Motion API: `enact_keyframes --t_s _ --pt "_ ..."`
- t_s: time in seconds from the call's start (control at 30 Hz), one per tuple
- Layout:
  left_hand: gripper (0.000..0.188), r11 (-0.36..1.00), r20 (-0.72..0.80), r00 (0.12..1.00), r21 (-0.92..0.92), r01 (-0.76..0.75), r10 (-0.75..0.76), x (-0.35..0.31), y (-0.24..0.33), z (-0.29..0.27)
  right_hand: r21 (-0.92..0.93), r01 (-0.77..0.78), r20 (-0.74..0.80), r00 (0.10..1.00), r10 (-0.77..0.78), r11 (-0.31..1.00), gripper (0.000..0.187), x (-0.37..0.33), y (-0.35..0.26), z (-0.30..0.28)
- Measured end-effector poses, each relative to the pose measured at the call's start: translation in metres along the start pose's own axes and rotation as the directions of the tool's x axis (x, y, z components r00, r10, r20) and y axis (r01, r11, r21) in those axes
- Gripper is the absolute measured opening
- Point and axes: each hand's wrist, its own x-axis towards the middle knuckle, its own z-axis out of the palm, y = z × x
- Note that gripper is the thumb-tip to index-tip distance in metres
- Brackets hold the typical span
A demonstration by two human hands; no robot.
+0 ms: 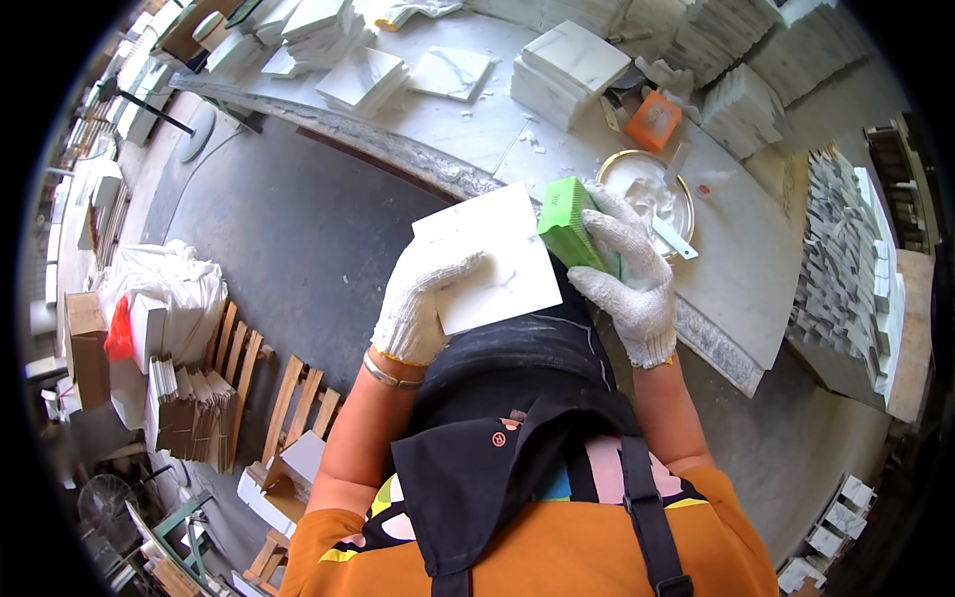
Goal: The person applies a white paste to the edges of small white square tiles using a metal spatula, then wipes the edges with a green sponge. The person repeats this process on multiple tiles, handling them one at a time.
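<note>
A square white marble-look tile [507, 259] with faint grey veins is tilted in front of my body. My left hand [423, 294], in a white knit glove, grips it at its left side, the thumb lying over its face. In my gloved right hand [635, 274] is a bright green sanding block [565, 221], held close to the tile's right edge; whether the two touch I cannot tell. Just beyond that hand stands a round tub of white paste [647, 189] with a light blue scraper [674, 239] across its rim, partly hidden by my fingers.
Stacks of white tiles [567, 70] stand on the marble-topped workbench [428, 119], with an orange block [654, 121] beside them. A loose tile [450, 74] lies farther back. Many grey tiles [841, 249] are piled at the right. Wooden pallets [293, 408] and cartons occupy the floor at left.
</note>
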Motion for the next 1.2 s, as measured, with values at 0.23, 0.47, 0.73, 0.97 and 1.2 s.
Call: enact_keyframes --t_s 0.23,0.47,0.73,0.97,1.2 --pt "0.044 0.996 -0.042 0.997 0.069 -0.056 0.059 0.003 -0.008 -0.009 -0.127 0.254 0.255 0.943 -0.216 0.959 0.055 -0.002 -0.036 0.001" --pt "0.037 0.999 -0.069 0.997 0.038 -0.024 0.027 0.003 -0.009 0.001 -0.107 0.103 -0.14 0.983 -0.117 0.989 0.055 -0.003 0.001 -0.025" --pt "0.035 0.999 -0.187 0.981 0.036 -0.036 0.042 0.012 -0.017 -0.015 -0.681 -0.269 -0.451 0.887 -0.1 0.681 0.053 -0.032 0.06 -0.143" --pt "0.041 0.999 -0.14 0.99 0.007 -0.034 0.035 0.014 -0.017 -0.013 -0.874 -0.43 -0.463 0.878 -0.12 0.226 0.049 -0.057 0.065 -0.142" --pt "0.069 0.997 0.082 0.997 -0.072 0.001 0.005 0.025 -0.021 -0.006 -0.494 -0.148 -0.353 0.935 -0.042 0.857 0.031 -0.024 -0.004 -0.055"
